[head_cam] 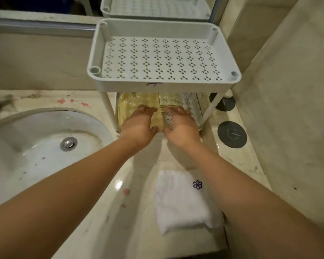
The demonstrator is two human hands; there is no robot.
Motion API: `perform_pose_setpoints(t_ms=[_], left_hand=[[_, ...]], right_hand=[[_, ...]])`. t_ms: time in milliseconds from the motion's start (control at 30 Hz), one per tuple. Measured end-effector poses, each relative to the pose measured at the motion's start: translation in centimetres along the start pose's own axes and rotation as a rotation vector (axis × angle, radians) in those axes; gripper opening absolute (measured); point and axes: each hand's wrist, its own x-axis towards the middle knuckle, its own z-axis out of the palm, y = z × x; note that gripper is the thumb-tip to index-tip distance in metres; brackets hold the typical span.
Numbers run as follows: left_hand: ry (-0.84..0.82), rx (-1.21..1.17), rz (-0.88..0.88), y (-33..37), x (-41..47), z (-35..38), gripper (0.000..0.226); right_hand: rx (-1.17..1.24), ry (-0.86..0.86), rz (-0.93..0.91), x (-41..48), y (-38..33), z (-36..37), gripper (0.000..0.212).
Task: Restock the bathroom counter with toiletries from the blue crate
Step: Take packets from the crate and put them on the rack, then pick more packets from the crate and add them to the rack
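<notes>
Glistening yellow packets (clear-wrapped), lower shelf

Access to the rack's lower tier runs through the low gap under its top shelf, between the left near leg and right near leg, where the left hand and right hand reach in. Packets crowd the far left; a wall closes the right.

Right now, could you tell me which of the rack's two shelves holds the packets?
The lower shelf, where the left hand and right hand touch packets; the upper shelf shows only perforations.
</notes>
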Motion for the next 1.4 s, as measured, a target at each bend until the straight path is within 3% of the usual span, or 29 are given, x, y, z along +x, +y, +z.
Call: perform_pose_setpoints(t_ms=[300,900,1400], left_hand=[[0.102,0.128,0.0,-1.9,-7.5,-2.8,0.056],[0.216,0.203,-0.347,-9.6,-21.6,-6.8,0.057],[0.351,0.221,-0.65,-15.6,-42.6,-10.9,0.058]], right_hand=[[-0.084,0.024,-0.145,-5.5,-3.4,0.4,0.058],[-0.139,-0.103,-0.499,-9.9,-15.2,3.7,0.058],[-0.187,-0.187,-0.833,-23.2,-29.9,8.7,0.057]])
